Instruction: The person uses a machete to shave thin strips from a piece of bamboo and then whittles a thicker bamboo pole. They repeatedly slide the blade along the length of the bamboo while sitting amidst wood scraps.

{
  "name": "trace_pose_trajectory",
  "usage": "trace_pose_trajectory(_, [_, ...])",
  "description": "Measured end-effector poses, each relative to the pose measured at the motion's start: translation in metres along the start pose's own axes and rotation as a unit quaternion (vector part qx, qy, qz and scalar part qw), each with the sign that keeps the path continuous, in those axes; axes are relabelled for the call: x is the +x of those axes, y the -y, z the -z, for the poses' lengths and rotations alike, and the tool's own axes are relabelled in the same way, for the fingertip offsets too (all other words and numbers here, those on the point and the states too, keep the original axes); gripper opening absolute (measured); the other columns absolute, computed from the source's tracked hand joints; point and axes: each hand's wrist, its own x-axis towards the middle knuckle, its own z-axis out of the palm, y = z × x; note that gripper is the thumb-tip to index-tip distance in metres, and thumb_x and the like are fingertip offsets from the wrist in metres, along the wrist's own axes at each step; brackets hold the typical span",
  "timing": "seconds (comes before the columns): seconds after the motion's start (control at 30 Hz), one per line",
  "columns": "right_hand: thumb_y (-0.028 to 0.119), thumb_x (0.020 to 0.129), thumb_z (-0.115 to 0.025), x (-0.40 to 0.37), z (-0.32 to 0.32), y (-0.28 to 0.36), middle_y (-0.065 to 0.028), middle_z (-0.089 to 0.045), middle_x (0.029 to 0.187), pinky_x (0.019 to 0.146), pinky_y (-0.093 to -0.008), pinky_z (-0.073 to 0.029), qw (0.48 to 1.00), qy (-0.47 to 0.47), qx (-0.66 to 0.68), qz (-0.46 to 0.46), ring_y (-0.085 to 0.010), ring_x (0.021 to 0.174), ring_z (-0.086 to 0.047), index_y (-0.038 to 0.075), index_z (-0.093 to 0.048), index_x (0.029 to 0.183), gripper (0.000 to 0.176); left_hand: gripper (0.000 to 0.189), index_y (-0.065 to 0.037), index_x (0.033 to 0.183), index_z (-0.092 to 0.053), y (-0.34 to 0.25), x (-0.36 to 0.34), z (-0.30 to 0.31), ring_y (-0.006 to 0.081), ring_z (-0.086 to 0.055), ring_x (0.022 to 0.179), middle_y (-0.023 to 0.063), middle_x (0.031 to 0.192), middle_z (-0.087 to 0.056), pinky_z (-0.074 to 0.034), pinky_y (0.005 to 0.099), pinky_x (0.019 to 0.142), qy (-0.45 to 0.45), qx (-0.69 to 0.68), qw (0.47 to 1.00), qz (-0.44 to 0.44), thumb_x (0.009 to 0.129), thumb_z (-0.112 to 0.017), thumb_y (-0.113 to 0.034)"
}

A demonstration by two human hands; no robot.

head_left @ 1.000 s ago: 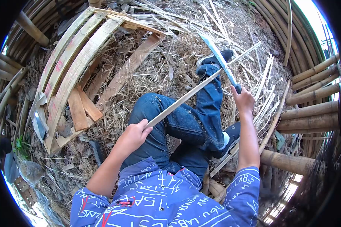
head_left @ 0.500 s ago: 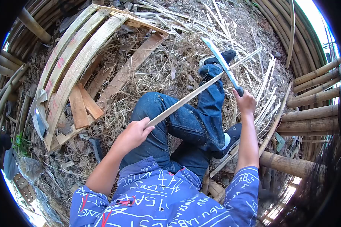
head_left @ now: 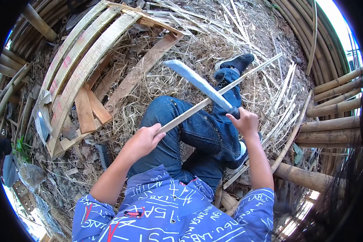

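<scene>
My left hand (head_left: 146, 140) is closed around the near end of a long, thin bamboo strip (head_left: 189, 112). The strip slants away to the upper right, passing over my bent knee and lower leg. In my right hand (head_left: 246, 122) is a machete (head_left: 193, 80), gripped by its dark handle. Its broad, pale blade points to the upper left and crosses the strip around the middle. My jeans (head_left: 161, 117) lie beneath both, with one dark shoe (head_left: 236, 63) beyond the blade.
A slatted wooden pallet (head_left: 82, 64) leans at the left, with loose boards (head_left: 88, 109) beside it. Shavings (head_left: 165, 86) and split bamboo strips (head_left: 284, 92) cover the ground. Bamboo poles (head_left: 330, 127) stick in from the right, and a thick one (head_left: 302, 176) lies near my right elbow.
My right hand has moved left and nearer to me, swinging the machete blade down to the left along the strip. My left hand and the strip have stayed almost still.
</scene>
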Motion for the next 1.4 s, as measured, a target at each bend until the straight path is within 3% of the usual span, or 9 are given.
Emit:
trace_pose_trajectory(0.13, [0.081, 0.084, -0.045, 0.02, 0.001, -0.064, -0.0071, -0.063, 0.057, 0.044, -0.0317, -0.044, 0.991, -0.004, -0.125, 0.043, -0.0194, 0.044, -0.061, 0.011, -0.055, 0.061, 0.074, 0.025, 0.0, 0.09, -0.052, 0.008, 0.003, 0.003, 0.0442, -0.055, 0.064, 0.0237, 0.068, -0.056, -0.044, 0.0457, 0.06, 0.002, 0.008, 0.999, -0.038, 0.096, -0.061, -0.023])
trace_pose_trajectory(0.23, [0.075, 0.089, -0.044, 0.047, 0.004, -0.114, -0.0154, -0.069, 0.069, 0.058, -0.0406, -0.057, 0.937, 0.102, -0.165, -0.291, -0.0294, 0.065, -0.071, 0.005, -0.069, 0.072, 0.076, 0.026, 0.0, 0.087, -0.053, -0.004, 0.008, 0.014, 0.0437, -0.057, 0.067, 0.0236, 0.071, -0.058, -0.045, 0.0462, 0.061, 0.054, 0.05, 0.997, -0.012, 0.096, -0.062, -0.024])
trace_pose_trajectory(0.33, [0.073, 0.09, -0.042, 0.034, 0.017, -0.138, -0.0196, -0.071, 0.076, 0.068, -0.0479, -0.056, 0.926, 0.105, -0.119, -0.342, -0.0353, 0.076, -0.072, 0.002, -0.072, 0.084, 0.078, 0.026, -0.001, 0.088, -0.053, 0.001, 0.006, 0.012, 0.0432, -0.057, 0.067, 0.0232, 0.071, -0.058, -0.045, 0.0459, 0.06, 0.034, 0.055, 0.997, -0.043, 0.096, -0.062, -0.024])
trace_pose_trajectory(0.53, [0.073, 0.089, -0.046, -0.023, 0.022, -0.105, -0.0172, -0.069, 0.069, 0.06, -0.0455, -0.055, 0.949, 0.041, -0.12, -0.29, -0.0344, 0.068, -0.071, 0.006, -0.07, 0.08, 0.072, 0.025, 0.0, 0.09, -0.052, -0.005, 0.012, 0.008, 0.0387, -0.058, 0.065, 0.0224, 0.07, -0.057, -0.045, 0.0439, 0.061, 0.063, 0.018, 0.998, -0.004, 0.097, -0.06, -0.023])
trace_pose_trajectory(0.6, [0.071, 0.089, -0.05, -0.036, 0.027, -0.083, -0.0153, -0.067, 0.064, 0.059, -0.0469, -0.054, 0.957, 0.037, -0.063, -0.281, -0.0345, 0.064, -0.07, 0.006, -0.066, 0.075, 0.069, 0.027, 0.0, 0.091, -0.051, -0.007, 0.01, 0.01, 0.0472, -0.059, 0.074, 0.0266, 0.075, -0.06, -0.045, 0.049, 0.064, 0.066, 0.02, 0.997, 0.018, 0.097, -0.059, -0.025])
trace_pose_trajectory(0.9, [0.071, 0.081, -0.061, -0.064, 0.013, -0.02, -0.0131, -0.061, 0.055, 0.052, -0.0413, -0.051, 0.988, -0.002, 0.005, -0.155, -0.0318, 0.053, -0.065, 0.007, -0.061, 0.067, 0.065, 0.028, 0.002, 0.09, -0.05, -0.009, 0.005, 0.007, 0.047, -0.056, 0.071, 0.0277, 0.074, -0.057, -0.044, 0.0473, 0.063, 0.042, 0.022, 0.999, 0.014, 0.096, -0.06, -0.024])
trace_pose_trajectory(1.2, [0.075, 0.08, -0.059, -0.053, 0.016, -0.052, -0.0114, -0.063, 0.056, 0.052, -0.0387, -0.052, 0.988, -0.016, 0.005, -0.155, -0.0281, 0.053, -0.066, 0.01, -0.069, 0.074, 0.066, 0.029, 0.002, 0.089, -0.049, -0.001, -0.001, 0.003, 0.0475, -0.053, 0.067, 0.0277, 0.071, -0.056, -0.044, 0.0468, 0.06, 0.011, 0.034, 0.999, -0.023, 0.096, -0.06, -0.024])
trace_pose_trajectory(1.37, [0.078, 0.083, -0.052, -0.022, 0.027, -0.111, -0.0101, -0.067, 0.063, 0.057, -0.0399, -0.055, 0.948, 0.061, -0.037, -0.31, -0.0255, 0.06, -0.069, 0.012, -0.071, 0.075, 0.069, 0.029, 0.002, 0.089, -0.049, -0.008, -0.001, 0.002, 0.0485, -0.054, 0.069, 0.0279, 0.072, -0.057, -0.044, 0.0476, 0.06, 0.014, 0.047, 0.999, -0.015, 0.096, -0.06, -0.024])
trace_pose_trajectory(1.4, [0.078, 0.084, -0.05, -0.012, 0.033, -0.105, -0.0106, -0.068, 0.065, 0.059, -0.0402, -0.055, 0.944, 0.101, -0.039, -0.31, -0.026, 0.061, -0.07, 0.011, -0.071, 0.076, 0.071, 0.028, 0.002, 0.089, -0.049, -0.006, 0.001, 0.001, 0.0416, -0.047, 0.063, 0.0262, 0.069, -0.053, -0.042, 0.0446, 0.058, 0.014, 0.037, 0.999, -0.018, 0.096, -0.061, -0.022])
